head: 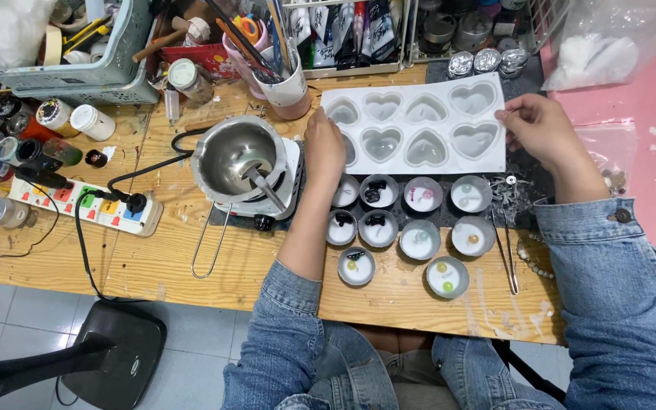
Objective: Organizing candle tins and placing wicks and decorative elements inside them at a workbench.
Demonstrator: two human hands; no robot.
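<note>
A white silicone mould (419, 125) with several heart-shaped cavities lies flat on the wooden table. My left hand (323, 148) grips its left edge. My right hand (537, 129) pinches its right edge. Both arms wear denim sleeves. In front of the mould stand several small round metal cups (419, 239) filled with white wax, some topped with coloured beads or dark bits. A steel melting pot (238, 156) with a handle sits on a small heater just left of my left hand.
Metal tweezers (506, 254) lie at the right of the cups. A white power strip (85, 201) with black cables sits at the left, near paint bottles (9, 137). A cup of tools (282, 76) and a grey basket (77, 72) stand behind. A pink surface (647, 137) is at right.
</note>
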